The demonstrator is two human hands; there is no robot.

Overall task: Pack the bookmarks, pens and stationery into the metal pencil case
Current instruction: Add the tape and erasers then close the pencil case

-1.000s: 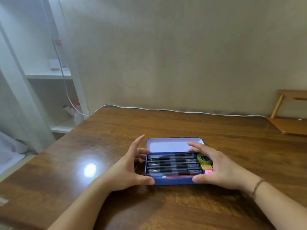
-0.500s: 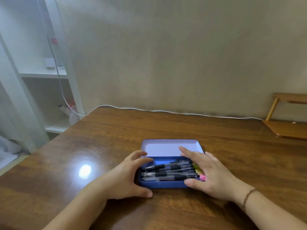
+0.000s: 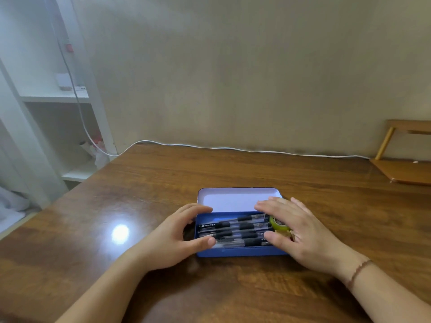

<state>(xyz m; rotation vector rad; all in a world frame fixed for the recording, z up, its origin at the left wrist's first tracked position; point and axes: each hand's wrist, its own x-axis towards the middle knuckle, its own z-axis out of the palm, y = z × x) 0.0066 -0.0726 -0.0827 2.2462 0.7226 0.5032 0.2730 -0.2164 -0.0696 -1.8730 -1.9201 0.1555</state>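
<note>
Metal pencil case (image 3: pixel 233 251) lay between your hands, long axis left-right, lid (image 3: pixel 228 200) open on far side. Left hand (image 3: pixel 172 238) gripped left end; right hand (image 3: pixel 303 234) lay flat, unclenched, over tape roll (image 3: pixel 276 223).

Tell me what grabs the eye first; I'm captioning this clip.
An open blue metal pencil case sits on the brown wooden table, filled with clear black-grip pens and a green tape roll. The left hand grips its left end; the right hand lies across its right end.

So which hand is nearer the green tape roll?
Right. The right hand rests against the green tape roll; the left hand holds the opposite, left end of the blue metal pencil case.
</note>
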